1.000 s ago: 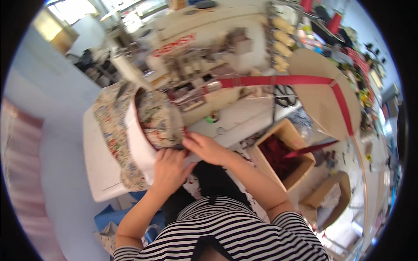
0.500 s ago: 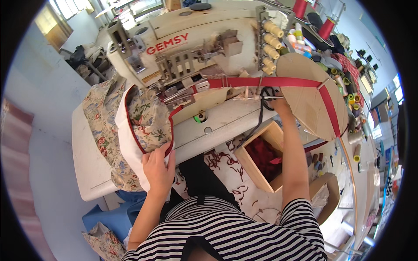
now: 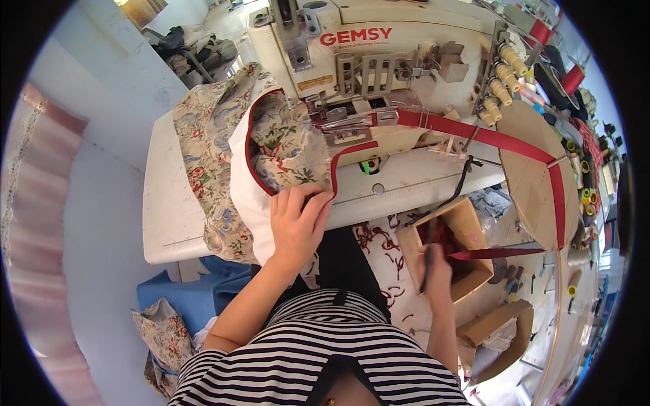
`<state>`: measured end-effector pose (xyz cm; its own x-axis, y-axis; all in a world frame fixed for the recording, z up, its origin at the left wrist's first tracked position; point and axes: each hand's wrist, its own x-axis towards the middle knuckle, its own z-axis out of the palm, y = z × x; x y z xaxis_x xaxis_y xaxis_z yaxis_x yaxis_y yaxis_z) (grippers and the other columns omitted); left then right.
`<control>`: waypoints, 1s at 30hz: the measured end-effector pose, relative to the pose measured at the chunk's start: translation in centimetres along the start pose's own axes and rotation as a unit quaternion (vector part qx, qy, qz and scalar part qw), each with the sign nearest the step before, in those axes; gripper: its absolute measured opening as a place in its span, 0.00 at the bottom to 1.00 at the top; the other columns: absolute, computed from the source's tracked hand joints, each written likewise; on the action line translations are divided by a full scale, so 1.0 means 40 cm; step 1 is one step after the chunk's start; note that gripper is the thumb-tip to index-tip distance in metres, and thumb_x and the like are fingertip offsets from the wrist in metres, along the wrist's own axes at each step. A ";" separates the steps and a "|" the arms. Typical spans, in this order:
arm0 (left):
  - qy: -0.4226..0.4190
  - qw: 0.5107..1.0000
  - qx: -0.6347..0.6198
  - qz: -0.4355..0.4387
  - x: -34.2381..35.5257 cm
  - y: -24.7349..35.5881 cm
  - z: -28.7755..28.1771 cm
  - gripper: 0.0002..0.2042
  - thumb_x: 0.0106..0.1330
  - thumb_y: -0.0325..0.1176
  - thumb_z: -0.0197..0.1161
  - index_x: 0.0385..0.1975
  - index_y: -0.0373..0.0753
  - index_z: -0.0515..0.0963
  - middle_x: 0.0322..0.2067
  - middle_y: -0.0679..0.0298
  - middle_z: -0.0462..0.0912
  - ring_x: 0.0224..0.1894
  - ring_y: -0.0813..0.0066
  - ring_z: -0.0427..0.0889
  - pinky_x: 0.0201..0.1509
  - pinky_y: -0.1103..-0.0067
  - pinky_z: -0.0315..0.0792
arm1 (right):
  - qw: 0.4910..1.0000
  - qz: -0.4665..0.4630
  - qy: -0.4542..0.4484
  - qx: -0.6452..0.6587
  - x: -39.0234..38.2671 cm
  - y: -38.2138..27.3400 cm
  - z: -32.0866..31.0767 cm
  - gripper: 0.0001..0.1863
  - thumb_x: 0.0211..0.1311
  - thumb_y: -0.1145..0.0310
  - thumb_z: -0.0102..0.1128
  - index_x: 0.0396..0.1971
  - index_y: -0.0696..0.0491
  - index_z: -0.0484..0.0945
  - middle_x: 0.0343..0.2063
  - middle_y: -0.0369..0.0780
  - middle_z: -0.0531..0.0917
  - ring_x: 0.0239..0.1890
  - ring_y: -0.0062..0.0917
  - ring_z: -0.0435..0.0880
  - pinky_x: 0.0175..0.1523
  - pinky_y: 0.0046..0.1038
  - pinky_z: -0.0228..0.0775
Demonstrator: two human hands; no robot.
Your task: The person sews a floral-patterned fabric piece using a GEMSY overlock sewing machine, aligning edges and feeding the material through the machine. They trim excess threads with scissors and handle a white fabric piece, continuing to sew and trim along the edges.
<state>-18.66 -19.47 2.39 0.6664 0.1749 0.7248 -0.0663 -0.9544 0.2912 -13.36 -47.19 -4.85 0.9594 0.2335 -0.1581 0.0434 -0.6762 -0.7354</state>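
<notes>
My left hand [image 3: 298,220] is closed on the red-bound edge of a floral fabric piece [image 3: 291,145] with a white outer layer [image 3: 247,210]. The fabric curves up to the sewing machine's [image 3: 420,68] needle area, and a short tail of red binding sticks out beside it. Low on the right, my right hand [image 3: 439,274] is closed round dark-handled scissors [image 3: 425,271], in front of a wooden box [image 3: 474,281]. Motion blurs the scissors, and their blades cannot be made out. A black cord [image 3: 464,179] runs from the machine bed toward the box.
Red binding tape [image 3: 487,135] stretches from the machine to a round cardboard reel [image 3: 535,176]. Thread cones [image 3: 509,59] line the machine's right end. Dark red scraps [image 3: 372,237] lie below the table edge. A cardboard box [image 3: 514,338] stands lower right, and blue cloth [image 3: 189,291] hangs lower left.
My right hand has left the machine bed's right end with the black-handled scissors and come down toward me, beside the wooden box. My left hand stays on the fabric edge. The whole view has shifted.
</notes>
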 end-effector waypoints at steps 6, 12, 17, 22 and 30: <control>-0.013 1.000 -0.008 0.003 0.000 -0.005 0.003 0.11 0.49 0.23 0.66 0.33 0.40 0.77 0.43 0.67 0.78 0.42 0.65 0.73 0.45 0.72 0.64 | 0.963 -0.256 -0.045 -0.075 0.040 -0.189 0.084 0.19 0.49 0.66 0.64 0.40 0.55 0.70 0.22 0.42 0.78 0.25 0.41 0.79 0.31 0.36 0.70; -0.027 0.999 -0.020 -0.003 -0.002 -0.005 0.003 0.11 0.50 0.23 0.65 0.33 0.40 0.76 0.45 0.67 0.78 0.43 0.64 0.73 0.47 0.72 0.63 | 0.958 -0.266 -0.048 -0.095 0.081 -0.267 0.107 0.20 0.49 0.63 0.65 0.38 0.56 0.69 0.21 0.41 0.78 0.24 0.37 0.80 0.30 0.34 0.70; -0.033 0.999 -0.006 0.014 -0.006 -0.014 0.005 0.11 0.50 0.25 0.64 0.34 0.40 0.76 0.45 0.66 0.77 0.44 0.66 0.73 0.47 0.73 0.63 | 0.962 -0.254 -0.053 -0.081 0.088 -0.266 0.122 0.18 0.50 0.61 0.64 0.36 0.53 0.69 0.18 0.40 0.78 0.22 0.37 0.80 0.29 0.35 0.69; -0.038 0.999 0.001 0.026 -0.012 -0.021 0.007 0.11 0.50 0.25 0.64 0.34 0.40 0.76 0.45 0.66 0.77 0.44 0.65 0.73 0.47 0.72 0.64 | 0.970 -0.227 -0.071 -0.051 0.085 -0.255 0.126 0.16 0.51 0.59 0.63 0.33 0.52 0.70 0.16 0.39 0.78 0.20 0.38 0.79 0.29 0.36 0.69; -0.068 0.996 0.024 0.049 -0.006 -0.021 0.004 0.10 0.49 0.25 0.64 0.32 0.40 0.76 0.47 0.65 0.76 0.49 0.63 0.72 0.51 0.68 0.63 | 0.976 -0.163 -0.078 0.124 0.073 -0.172 0.186 0.10 0.51 0.69 0.61 0.30 0.58 0.73 0.17 0.42 0.78 0.20 0.30 0.79 0.29 0.29 0.70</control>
<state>-18.63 -18.75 1.85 0.7528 0.0499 0.6564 -0.1021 -0.9762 0.1913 -12.92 -36.64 -5.15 0.8512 0.5241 0.0269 0.2518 -0.3628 -0.8972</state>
